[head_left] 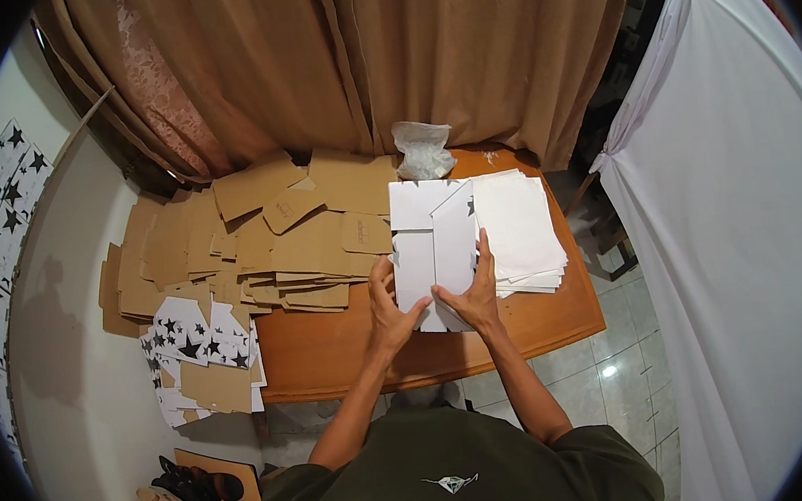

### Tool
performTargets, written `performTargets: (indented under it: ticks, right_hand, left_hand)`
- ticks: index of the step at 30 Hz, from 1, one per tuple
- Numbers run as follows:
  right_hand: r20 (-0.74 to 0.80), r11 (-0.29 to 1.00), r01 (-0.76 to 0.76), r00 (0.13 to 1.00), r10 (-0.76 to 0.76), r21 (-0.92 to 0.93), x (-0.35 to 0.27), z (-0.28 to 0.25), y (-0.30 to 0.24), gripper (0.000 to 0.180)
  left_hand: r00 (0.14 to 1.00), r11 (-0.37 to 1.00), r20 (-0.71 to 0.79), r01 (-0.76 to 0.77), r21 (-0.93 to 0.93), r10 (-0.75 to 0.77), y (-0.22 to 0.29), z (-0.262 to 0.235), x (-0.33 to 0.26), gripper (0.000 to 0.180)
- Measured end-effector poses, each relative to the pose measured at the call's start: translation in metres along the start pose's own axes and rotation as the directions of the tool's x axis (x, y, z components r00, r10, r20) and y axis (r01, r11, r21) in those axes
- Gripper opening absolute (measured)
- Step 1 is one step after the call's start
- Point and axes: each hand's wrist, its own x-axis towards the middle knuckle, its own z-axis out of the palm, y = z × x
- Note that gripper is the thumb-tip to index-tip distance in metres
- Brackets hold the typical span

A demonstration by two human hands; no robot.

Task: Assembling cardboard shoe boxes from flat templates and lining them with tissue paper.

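Note:
Between my two hands is a white cardboard box (413, 259) with folded flaps meeting along a seam and black star marks at its edges. My left hand (392, 308) grips its left side, thumb on the near part of the top face. On the opposite side, my right hand (475, 287) wraps the right edge, its thumb also on the top near the seam. The box is over the middle of the wooden table (334, 355); whether it rests there or is lifted, I cannot tell. Its underside is hidden.
Flat brown cardboard blanks (302, 244) are heaped across the table's left half. Star-printed white pieces (202, 337) lie at the near left corner. To the right is a stack of white sheets (517, 227). A clear plastic bag (423, 150) sits at the back, before brown curtains (461, 57).

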Motion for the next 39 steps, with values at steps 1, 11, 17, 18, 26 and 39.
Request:
performTargets:
  ticks: [1, 11, 17, 18, 26, 39]
  right_hand:
    - [-0.005, 0.999, 0.022, 1.0, -0.022, 0.023, 0.0, -0.002, 0.001, 0.122]
    - [-0.068, 0.792, 0.095, 0.995, -0.067, 0.603, 0.002, -0.012, 0.019, 0.088]
    - [0.1, 0.64, -0.132, 0.991, 0.086, 0.757, -0.009, -0.023, 0.046, 0.078]
    - [0.155, 0.58, -0.238, 0.97, 0.19, 0.779, -0.01, -0.024, 0.035, 0.067]
    - [0.452, 0.66, -0.45, 0.873, 0.183, 0.601, -0.045, -0.041, 0.096, 0.085]
    - [0.584, 0.882, -0.393, 0.791, 0.181, 0.259, -0.069, -0.011, 0.136, 0.097]
  left_hand:
    - [0.997, 0.988, 0.023, 0.075, -0.133, -0.073, 0.009, -0.005, 0.006, 0.114]
    - [0.987, 0.904, 0.004, -0.147, -0.401, 0.162, 0.018, -0.036, 0.031, 0.109]
    - [0.981, 0.915, 0.139, -0.073, -0.398, 0.139, -0.023, -0.035, 0.016, 0.11]
    - [0.982, 0.916, 0.136, -0.068, -0.396, 0.132, -0.038, -0.036, 0.008, 0.11]
    - [0.896, 0.712, 0.421, 0.385, -0.587, -0.138, -0.048, -0.045, -0.022, 0.132]
    - [0.867, 0.969, 0.491, 0.185, -0.166, -0.081, -0.133, 0.002, -0.093, 0.133]
